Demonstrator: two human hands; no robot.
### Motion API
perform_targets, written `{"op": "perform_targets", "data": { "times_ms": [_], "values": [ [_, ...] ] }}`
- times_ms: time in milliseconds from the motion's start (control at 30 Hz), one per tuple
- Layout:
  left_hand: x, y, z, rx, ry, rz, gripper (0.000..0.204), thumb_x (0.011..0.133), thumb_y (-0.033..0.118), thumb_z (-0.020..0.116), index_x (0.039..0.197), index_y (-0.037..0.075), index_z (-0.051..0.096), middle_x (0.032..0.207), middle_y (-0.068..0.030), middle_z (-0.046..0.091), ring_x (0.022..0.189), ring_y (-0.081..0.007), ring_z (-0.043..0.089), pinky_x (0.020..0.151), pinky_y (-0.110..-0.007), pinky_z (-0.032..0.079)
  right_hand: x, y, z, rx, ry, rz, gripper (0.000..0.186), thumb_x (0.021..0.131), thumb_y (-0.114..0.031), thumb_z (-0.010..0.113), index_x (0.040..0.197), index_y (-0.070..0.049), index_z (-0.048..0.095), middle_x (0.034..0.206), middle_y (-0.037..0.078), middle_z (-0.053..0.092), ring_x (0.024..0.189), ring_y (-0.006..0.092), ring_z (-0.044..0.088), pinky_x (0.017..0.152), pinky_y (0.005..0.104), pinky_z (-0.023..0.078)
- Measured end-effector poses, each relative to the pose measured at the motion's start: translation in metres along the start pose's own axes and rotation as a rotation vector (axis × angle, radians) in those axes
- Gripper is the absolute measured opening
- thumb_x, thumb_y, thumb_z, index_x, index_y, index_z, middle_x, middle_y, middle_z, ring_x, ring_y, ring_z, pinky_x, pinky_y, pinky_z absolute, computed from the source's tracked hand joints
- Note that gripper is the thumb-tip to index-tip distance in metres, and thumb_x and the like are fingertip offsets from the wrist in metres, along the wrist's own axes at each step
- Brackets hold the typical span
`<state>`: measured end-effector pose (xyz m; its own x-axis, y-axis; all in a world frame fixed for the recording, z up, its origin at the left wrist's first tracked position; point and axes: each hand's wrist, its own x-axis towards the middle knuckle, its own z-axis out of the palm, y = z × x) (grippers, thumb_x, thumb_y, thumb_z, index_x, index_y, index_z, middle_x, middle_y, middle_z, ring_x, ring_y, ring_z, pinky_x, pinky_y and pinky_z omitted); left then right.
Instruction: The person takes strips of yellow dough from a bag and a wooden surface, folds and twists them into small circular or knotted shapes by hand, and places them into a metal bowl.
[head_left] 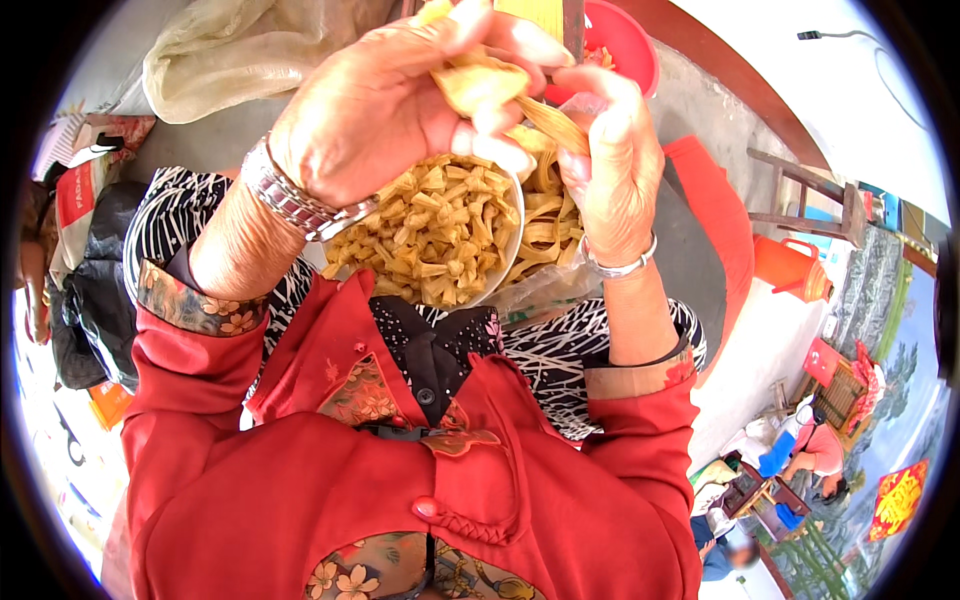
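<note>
A soft yellow strip (552, 124), which looks like tofu skin, is stretched between my two hands above a white bowl (519, 215). My left hand (365, 115), with a metal watch at the wrist, is curled round the folded end of the strip. With thumb and fingers, my right hand (615, 165), a bangle on its wrist, pinches the other end. Many small knotted yellow pieces (430, 235) fill the bowl below. Beside it, under my right hand, loose yellow strips (548, 230) lie in clear plastic (550, 292).
Beyond my hands is a red basin (637, 50) holding small bits. A translucent sack (240, 60) lies at the far left, with a black bag (95, 320) nearer. To the right are a wooden stool (850, 215), an orange jug (790, 265) and people (815, 450) in the background.
</note>
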<state>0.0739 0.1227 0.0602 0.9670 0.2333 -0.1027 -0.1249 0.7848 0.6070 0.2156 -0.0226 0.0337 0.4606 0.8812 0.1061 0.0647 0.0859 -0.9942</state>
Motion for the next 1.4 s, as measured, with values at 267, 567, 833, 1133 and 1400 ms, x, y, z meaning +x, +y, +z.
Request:
{"op": "perform_targets", "data": {
  "times_ms": [267, 567, 833, 1133, 1400],
  "values": [
    [-0.002, 0.003, -0.005, 0.27, 0.159, 0.057, 0.061, 0.095, 0.05, 0.04, 0.118, -0.005, 0.05, 0.09, -0.0057, 0.049, 0.067, -0.009, 0.049, 0.063, -0.028, 0.053, -0.004, 0.011, 0.001, -0.343, 0.03, -0.162, 0.021, 0.085, -0.017, 0.067, 0.088, 0.003, 0.061, 0.072, 0.005, 0.059, 0.061, 0.0105, 0.051, 0.057, 0.0237, 0.042],
    [-0.004, 0.004, -0.004, 0.561, 0.357, -0.053, 0.043, 0.093, 0.044, 0.051, 0.101, 0.002, 0.061, 0.066, 0.0016, 0.049, 0.045, -0.0027, 0.038, 0.043, -0.018, 0.038, 0.003, 0.017, 0.009, -0.466, -0.013, -0.276, 0.012, 0.082, -0.01, 0.067, 0.086, 0.0, 0.062, 0.068, 0.011, 0.056, 0.058, 0.0234, 0.055, 0.056, 0.0302, 0.044],
    [-0.002, 0.006, -0.002, 0.602, 0.434, 0.033, 0.022, 0.088, 0.027, 0.061, 0.09, 0.005, 0.06, 0.06, 0.0047, 0.046, 0.044, -0.0001, 0.035, 0.04, -0.017, 0.033, 0.006, 0.013, 0.017, -0.442, -0.053, -0.115, 0.011, 0.085, -0.01, 0.063, 0.085, 0.001, 0.06, 0.071, 0.011, 0.056, 0.062, 0.0251, 0.056, 0.055, 0.0316, 0.043],
    [-0.009, 0.026, -0.011, 0.415, 0.341, 0.137, 0.013, 0.088, 0.017, 0.06, 0.095, 0.007, 0.06, 0.062, 0.0098, 0.037, 0.048, 0.0007, 0.029, 0.041, -0.016, 0.028, 0.012, -0.012, -0.003, -0.554, -0.15, -0.264, 0.021, 0.089, -0.017, 0.059, 0.076, -0.001, 0.055, 0.06, 0.01, 0.048, 0.05, 0.0261, 0.046, 0.048, 0.0335, 0.038],
    [0.052, 0.056, -0.016, 0.445, 0.307, 0.241, 0.018, 0.091, 0.022, 0.058, 0.089, 0.005, 0.06, 0.065, 0.0021, 0.05, 0.047, -0.0049, 0.04, 0.045, -0.021, 0.041, 0.082, -0.022, -0.025, -1.02, 0.171, -0.534, 0.023, 0.087, -0.027, 0.06, 0.075, -0.008, 0.055, 0.062, 0.01, 0.056, 0.056, 0.031, 0.056, 0.048, 0.0394, 0.041]
  ]
}}
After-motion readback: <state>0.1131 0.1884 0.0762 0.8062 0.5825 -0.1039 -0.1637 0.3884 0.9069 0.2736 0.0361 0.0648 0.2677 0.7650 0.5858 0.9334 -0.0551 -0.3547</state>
